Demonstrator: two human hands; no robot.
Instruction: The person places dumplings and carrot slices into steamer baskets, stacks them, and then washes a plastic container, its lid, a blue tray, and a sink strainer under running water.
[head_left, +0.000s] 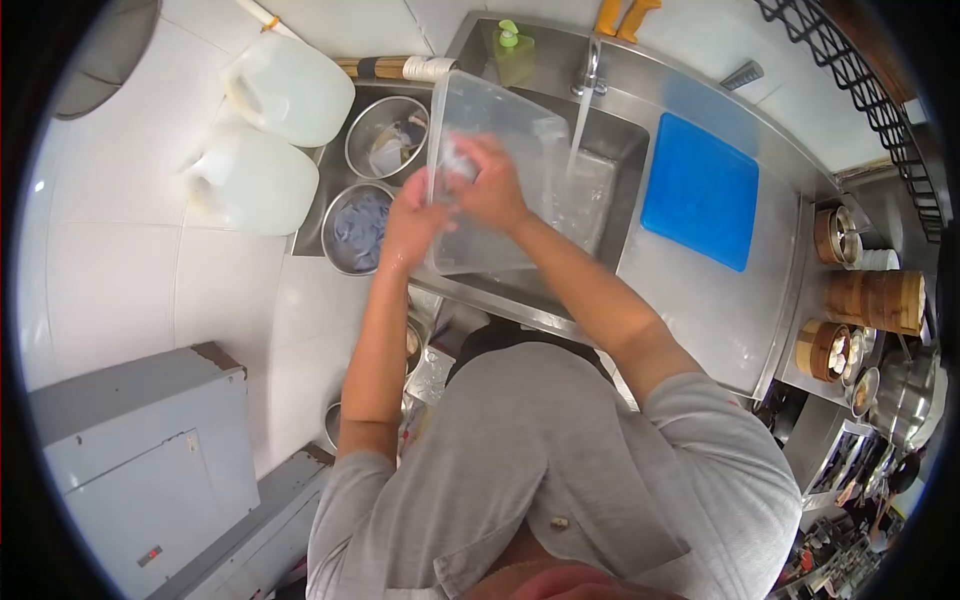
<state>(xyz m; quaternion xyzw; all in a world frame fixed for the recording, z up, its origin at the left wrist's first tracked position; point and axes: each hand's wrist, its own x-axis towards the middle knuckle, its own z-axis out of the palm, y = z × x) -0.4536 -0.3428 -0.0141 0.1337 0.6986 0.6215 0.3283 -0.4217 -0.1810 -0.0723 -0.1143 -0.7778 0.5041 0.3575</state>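
The left hand (412, 222) is gripping the near edge of a clear plastic container (500, 180), fingers curled around the wall, and is keeping it tilted over the steel sink (625, 140). The right hand (490, 185) is reaching inside the container with its fingers bunched on something small and pale (a cloth or sponge, as far as can be told through the wet plastic), pressing it against the inner wall. Water is running from the tap (590, 70) in a thin stream just beside the container's far side.

The main risk, as I judge it, is slipping: the container is wet and is being steadied by one hand only, so a hard scrub from the right hand could be twisting it out of that grip and sending it banging into the basin. The running stream is also striking close to the rim, so tilting it further could be throwing spray over the blue mat (700, 190) on the counter, or toward the two metal bowls (385, 135) sitting just left of the sink, near the white jugs (285, 90).
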